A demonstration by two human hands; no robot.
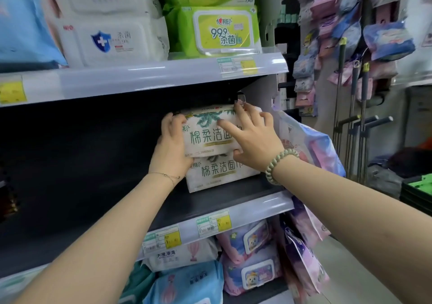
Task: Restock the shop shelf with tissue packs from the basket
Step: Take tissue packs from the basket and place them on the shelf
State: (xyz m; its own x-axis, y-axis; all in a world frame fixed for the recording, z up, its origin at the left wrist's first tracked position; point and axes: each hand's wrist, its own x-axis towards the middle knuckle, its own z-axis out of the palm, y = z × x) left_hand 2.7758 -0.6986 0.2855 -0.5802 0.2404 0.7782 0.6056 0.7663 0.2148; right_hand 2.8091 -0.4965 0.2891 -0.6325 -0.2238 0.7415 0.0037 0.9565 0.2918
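Observation:
A white tissue pack with green lettering and a leaf print sits on top of a second identical pack at the right end of the dark middle shelf. My left hand grips the upper pack's left end, fingers curled over its top edge. On the pack's right side my right hand holds it, with spread fingers over the front and top and the thumb under its lower edge. The basket is a dark crate with a green lid at the far right edge.
The middle shelf is dark and bare left of the two packs. Above, white and green wipe packs fill the upper shelf. Below lie blue and pink packs. Hanging pink and purple packets and mop handles crowd the right side.

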